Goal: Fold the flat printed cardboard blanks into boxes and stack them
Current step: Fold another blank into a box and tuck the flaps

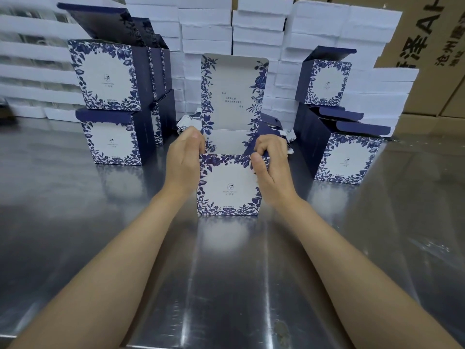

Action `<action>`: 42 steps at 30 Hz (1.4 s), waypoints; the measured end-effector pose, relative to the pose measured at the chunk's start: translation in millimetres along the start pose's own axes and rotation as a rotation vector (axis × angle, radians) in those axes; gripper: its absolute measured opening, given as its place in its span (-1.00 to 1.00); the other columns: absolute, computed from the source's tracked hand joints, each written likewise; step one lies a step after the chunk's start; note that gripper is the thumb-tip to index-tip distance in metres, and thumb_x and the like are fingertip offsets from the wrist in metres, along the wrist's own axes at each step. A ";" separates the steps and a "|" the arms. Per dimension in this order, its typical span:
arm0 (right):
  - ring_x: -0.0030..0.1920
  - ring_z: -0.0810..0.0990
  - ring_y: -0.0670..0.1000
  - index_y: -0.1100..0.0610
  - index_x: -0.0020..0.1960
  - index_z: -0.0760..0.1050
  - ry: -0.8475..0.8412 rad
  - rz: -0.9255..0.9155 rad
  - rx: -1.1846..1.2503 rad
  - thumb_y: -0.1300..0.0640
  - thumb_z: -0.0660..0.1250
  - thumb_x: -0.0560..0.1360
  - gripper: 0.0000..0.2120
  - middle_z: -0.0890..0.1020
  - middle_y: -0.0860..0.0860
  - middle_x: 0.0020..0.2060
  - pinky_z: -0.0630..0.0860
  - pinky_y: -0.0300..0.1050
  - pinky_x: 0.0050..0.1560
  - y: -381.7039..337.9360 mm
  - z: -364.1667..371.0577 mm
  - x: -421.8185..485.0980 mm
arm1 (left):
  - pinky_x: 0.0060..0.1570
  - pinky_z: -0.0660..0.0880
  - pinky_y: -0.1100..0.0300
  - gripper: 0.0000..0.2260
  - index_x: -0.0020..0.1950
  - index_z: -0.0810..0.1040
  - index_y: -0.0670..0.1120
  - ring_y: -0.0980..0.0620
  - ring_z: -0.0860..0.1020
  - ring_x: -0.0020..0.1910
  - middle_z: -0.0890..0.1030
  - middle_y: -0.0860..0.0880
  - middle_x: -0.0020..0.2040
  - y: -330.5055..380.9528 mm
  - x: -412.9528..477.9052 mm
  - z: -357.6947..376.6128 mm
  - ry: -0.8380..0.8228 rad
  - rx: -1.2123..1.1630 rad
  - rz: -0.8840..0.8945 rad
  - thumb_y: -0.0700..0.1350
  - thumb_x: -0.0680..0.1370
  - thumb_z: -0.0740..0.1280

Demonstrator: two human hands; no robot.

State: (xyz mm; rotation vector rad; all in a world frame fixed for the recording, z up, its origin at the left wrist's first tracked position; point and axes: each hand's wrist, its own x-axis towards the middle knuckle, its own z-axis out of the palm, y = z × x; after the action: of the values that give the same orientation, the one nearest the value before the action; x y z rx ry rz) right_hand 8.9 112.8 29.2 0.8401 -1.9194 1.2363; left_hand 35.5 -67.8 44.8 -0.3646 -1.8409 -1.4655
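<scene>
**Both hands on a half-folded box at the steel table**

Steel covers the table, shiny and bare near the camera, with white stacked trays lining the far edge. At the left, finished boxes with blue flower print stand two high, the top one with its dark lid flap raised. Next comes the left hand, fingers curled over the top left corner of the box being folded. That box stands upright on the table in the middle, its printed lid sticking straight up behind. The right hand pinches the top right corner, thumb in front, fingers hooked inside. Further right, two more boxes are stacked, flaps open. Brown cartons fill the far right corner.
</scene>
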 end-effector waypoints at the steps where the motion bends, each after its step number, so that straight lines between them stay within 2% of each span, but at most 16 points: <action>1: 0.06 0.33 -0.01 0.09 -0.14 0.31 -0.001 0.003 0.000 -0.21 0.05 0.59 -0.62 0.42 -0.03 -0.10 0.23 -0.34 0.10 0.9 0.1 -0.2 | -0.24 0.21 0.15 -0.74 -0.34 0.23 -0.01 0.11 0.27 -0.30 0.31 0.10 -0.35 0.6 0.2 -0.2 0.005 -0.009 0.006 0.01 0.53 0.04; 8: 0.06 0.34 -0.04 0.06 -0.17 0.30 -0.008 0.026 0.032 -0.05 0.09 0.56 -0.77 0.44 -0.06 -0.13 0.25 -0.30 0.10 -2.3 -0.2 -0.5 | -0.22 0.20 0.07 -0.72 -0.38 0.23 -0.05 0.07 0.26 -0.31 0.30 0.01 -0.37 6.0 -0.1 -1.0 0.010 -0.035 -0.009 -0.13 0.55 0.06; 10: 0.00 0.35 -0.06 -0.01 -0.22 0.32 -0.021 0.101 0.102 0.02 0.08 0.56 -0.81 0.44 -0.15 -0.17 0.29 -0.22 0.06 -8.1 1.0 3.3 | -0.23 0.24 0.17 -0.66 -0.40 0.28 -0.08 0.10 0.29 -0.34 0.33 0.00 -0.39 8.9 -1.2 -0.6 0.020 -0.090 -0.035 -0.06 0.57 0.06; 12: -0.13 0.39 -0.09 -0.01 -0.31 0.39 0.003 0.251 0.325 0.10 0.09 0.53 -0.74 0.46 -0.11 -0.22 0.35 -0.24 -0.03 -17.8 2.5 9.7 | -0.26 0.28 0.30 -0.63 -0.39 0.37 -0.11 0.17 0.32 -0.39 0.36 0.01 -0.42 12.4 0.0 -2.2 0.048 -0.131 -0.064 -0.10 0.61 0.08; 15: -0.29 0.48 -0.08 0.09 -0.37 0.47 0.122 0.337 0.612 0.05 0.09 0.57 -0.61 0.52 0.01 -0.34 0.43 -0.33 -0.20 -24.2 -6.3 16.4 | -0.26 0.36 0.40 -0.86 -0.12 0.50 -0.10 0.18 0.38 -0.42 0.43 0.06 -0.46 16.8 3.0 -7.1 -0.003 -0.237 -0.114 -0.27 0.58 0.21; 17: -0.35 0.51 -0.06 0.10 -0.27 0.49 0.134 0.325 0.614 0.12 0.21 0.54 -0.77 0.56 -0.02 -0.41 0.45 -0.31 -0.20 -23.0 -11.9 18.0 | -0.19 0.41 0.40 -0.83 0.01 0.54 -0.08 0.16 0.43 -0.40 0.49 0.09 -0.47 17.7 3.0 -9.0 -0.043 -0.285 -0.128 -0.33 0.55 0.26; 18: -0.34 0.52 -0.07 0.12 -0.19 0.49 0.126 0.344 0.624 0.18 0.29 0.48 -0.92 0.57 -0.03 -0.42 0.46 -0.30 -0.18 -22.3 -13.5 17.3 | -0.16 0.43 0.39 -0.82 0.04 0.55 -0.09 0.16 0.47 -0.37 0.52 0.09 -0.44 17.8 1.7 -8.6 -0.052 -0.303 -0.133 -0.32 0.54 0.28; 19: -0.32 0.53 -0.08 0.14 -0.09 0.49 0.133 0.377 0.645 0.23 0.34 0.43 -0.92 0.58 -0.04 -0.40 0.47 -0.29 -0.15 -21.5 -13.7 16.5 | -0.14 0.45 0.38 -0.82 0.07 0.55 -0.09 0.17 0.49 -0.33 0.55 0.08 -0.38 18.5 0.1 -7.3 -0.053 -0.331 -0.152 -0.30 0.52 0.31; 23: -0.14 0.53 -0.11 0.11 0.21 0.43 0.204 0.543 0.718 0.26 0.35 0.30 -0.52 0.52 -0.01 -0.07 0.49 -0.25 -0.06 -23.5 -10.8 16.1 | -0.13 0.48 0.34 -0.50 0.30 0.41 -0.02 0.17 0.50 -0.18 0.46 0.03 -0.02 19.0 -1.4 -0.4 0.061 -0.456 -0.349 -0.20 0.36 0.33; 25: -0.13 0.58 -0.23 0.07 0.26 0.43 0.181 0.618 0.735 0.26 0.32 0.33 -0.50 0.50 0.00 0.06 0.51 -0.35 -0.13 -26.7 -9.2 16.0 | -0.08 0.48 0.34 -0.40 0.39 0.33 0.01 0.18 0.52 -0.05 0.43 0.03 0.13 18.6 -1.7 3.6 0.101 -0.455 -0.415 -0.16 0.34 0.30; 27: -0.15 0.59 -0.36 0.02 0.28 0.44 0.136 0.655 0.714 0.29 0.26 0.46 -0.58 0.53 -0.07 0.11 0.49 -0.43 -0.20 -29.1 -7.4 15.6 | 0.01 0.49 0.32 -0.50 0.37 0.36 0.01 0.15 0.53 0.13 0.47 0.05 0.27 18.3 -3.6 8.6 0.065 -0.508 -0.476 -0.17 0.42 0.26; 29: -0.19 0.59 -0.38 0.01 0.25 0.45 0.129 0.717 0.736 0.33 0.16 0.54 -0.63 0.54 -0.16 0.06 0.49 -0.45 -0.27 -33.5 -6.3 17.6 | -0.05 0.52 0.30 -0.66 0.26 0.46 0.03 0.15 0.59 0.03 0.57 0.07 0.18 20.8 -4.9 9.2 0.046 -0.573 -0.533 -0.21 0.51 0.21; 31: -0.21 0.59 -0.36 0.03 0.21 0.48 0.132 0.761 0.726 0.36 0.13 0.54 -0.64 0.56 -0.14 0.03 0.48 -0.45 -0.30 -36.2 -8.3 21.0 | -0.12 0.50 0.28 -0.71 0.11 0.54 0.05 0.12 0.59 -0.11 0.60 0.07 0.00 22.5 -2.5 6.5 0.044 -0.527 -0.547 -0.16 0.42 0.26; 34: -0.40 0.58 -0.21 0.09 0.09 0.52 0.186 0.828 0.781 0.36 0.18 0.53 -0.73 0.58 -0.08 -0.19 0.47 -0.40 -0.39 -40.7 -10.9 23.5 | -0.20 0.40 0.21 -0.75 -0.02 0.55 -0.04 0.04 0.50 -0.20 0.54 -0.04 -0.12 26.6 -1.1 1.7 0.038 -0.439 -0.539 -0.12 0.32 0.27; 38: -0.46 0.55 -0.19 0.06 -0.07 0.54 0.214 0.847 0.755 0.29 0.24 0.55 -0.82 0.59 -0.08 -0.37 0.45 -0.40 -0.43 -43.4 -12.8 22.0 | -0.22 0.40 0.20 -0.87 -0.05 0.58 -0.08 0.02 0.48 -0.24 0.54 -0.06 -0.17 26.6 -2.3 0.9 0.061 -0.384 -0.516 -0.21 0.46 0.28; 42: -0.40 0.56 -0.14 0.07 -0.08 0.57 0.222 0.834 0.750 0.31 0.27 0.52 -0.82 0.61 -0.11 -0.41 0.49 -0.34 -0.38 -43.4 -13.4 21.9 | -0.36 0.44 0.34 -0.83 0.00 0.61 -0.04 0.13 0.51 -0.36 0.57 0.04 -0.28 25.7 -0.6 1.4 0.108 -0.376 -0.535 -0.24 0.54 0.26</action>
State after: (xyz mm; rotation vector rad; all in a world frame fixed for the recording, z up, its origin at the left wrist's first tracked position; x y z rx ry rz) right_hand 34.7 107.5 72.2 0.1610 -1.6421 2.5154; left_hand 51.5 -58.5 62.6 0.0438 -1.6405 -2.1597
